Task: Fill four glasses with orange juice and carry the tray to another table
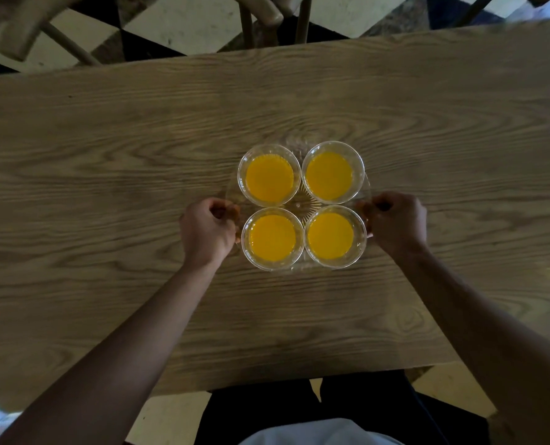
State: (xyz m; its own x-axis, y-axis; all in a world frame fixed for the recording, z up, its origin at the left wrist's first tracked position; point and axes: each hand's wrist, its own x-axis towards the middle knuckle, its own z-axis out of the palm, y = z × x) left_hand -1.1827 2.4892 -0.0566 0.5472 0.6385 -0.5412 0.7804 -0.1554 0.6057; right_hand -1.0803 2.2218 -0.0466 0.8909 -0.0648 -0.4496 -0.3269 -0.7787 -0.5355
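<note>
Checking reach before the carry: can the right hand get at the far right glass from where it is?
Probably yes. The right hand grips the clear tray's right edge, right beside the far right glass. Nothing stands between them, but it would have to let go of the tray first.

head: one wide-angle view | looks steeply down from above | near table [106, 187] | far edge toward frame top

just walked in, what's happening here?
A person grips a clear tray at its sides, left hand and right hand curled on the edges. Four glasses on it all hold orange juice. The tray is over a wooden table; whether it is lifted or resting, I can't tell.
</note>
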